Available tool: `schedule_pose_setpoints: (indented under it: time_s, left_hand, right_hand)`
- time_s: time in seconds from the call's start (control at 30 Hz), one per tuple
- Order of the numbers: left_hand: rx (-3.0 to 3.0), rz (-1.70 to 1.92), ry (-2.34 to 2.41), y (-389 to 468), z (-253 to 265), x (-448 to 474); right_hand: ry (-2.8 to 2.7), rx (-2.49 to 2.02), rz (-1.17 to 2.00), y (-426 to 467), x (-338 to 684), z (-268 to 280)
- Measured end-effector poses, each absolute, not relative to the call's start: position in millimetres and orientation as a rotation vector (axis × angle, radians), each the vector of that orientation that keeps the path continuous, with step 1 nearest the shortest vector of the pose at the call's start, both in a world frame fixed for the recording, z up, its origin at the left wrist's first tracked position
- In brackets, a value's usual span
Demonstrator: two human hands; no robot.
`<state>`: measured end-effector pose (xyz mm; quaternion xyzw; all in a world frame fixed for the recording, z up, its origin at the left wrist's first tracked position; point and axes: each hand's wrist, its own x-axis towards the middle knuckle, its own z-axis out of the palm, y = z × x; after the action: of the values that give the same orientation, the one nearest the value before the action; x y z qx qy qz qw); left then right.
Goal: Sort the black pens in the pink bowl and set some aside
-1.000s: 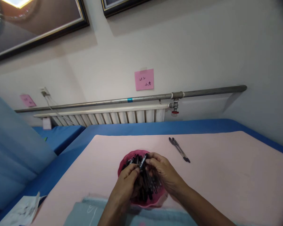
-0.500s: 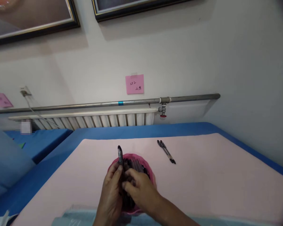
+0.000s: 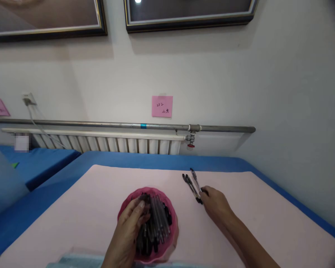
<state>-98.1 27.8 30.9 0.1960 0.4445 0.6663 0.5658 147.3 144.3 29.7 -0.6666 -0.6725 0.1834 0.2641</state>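
right hand sits right of centre, arm stretched up from the lower right, fingertips pinching the near end of a pen. that pen touches the two pens lying side by side on the pink sheet; whether its far end is lifted, can't tell. left hand at lower centre, palm down, fingers curled loosely into the pink bowl and resting on the heap of black pens; whether it actually grips one, can't tell. bowl stands on the sheet, well left of the three pens. sheet covers a blue table. behind it, mid frame, a white radiator under a grey pipe. pink note on the wall above, two dark picture frames along the top edge.
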Motion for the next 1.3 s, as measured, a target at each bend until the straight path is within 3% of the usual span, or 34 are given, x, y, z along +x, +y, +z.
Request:
schedule_pose_setpoints:
  time_s: [0.3, 0.53, 0.83, 1.13, 1.3]
  left_hand:
    - [0.523, 1.516, 1.135, 28, 33, -97]
    - [0.482, 1.594, 1.159, 27, 46, -111]
    - [0.699, 1.747, 1.505, 33, 42, -146]
    - [1.097, 1.442, 1.905, 33, 30, -158]
    - [1.525, 1.018, 2.324, 34, 28, -151]
  right_hand:
    - [-1.945, -1.912, 0.400, 164, 158, 9]
    - [-1.897, -1.809, 0.334, 155, 154, 24]
    - [-2.056, -1.162, 0.392, 112, 79, 38]
    - [-2.252, -0.859, 0.318, 89, 56, 15]
    - [-2.275, -0.850, 0.302, 91, 56, 13]
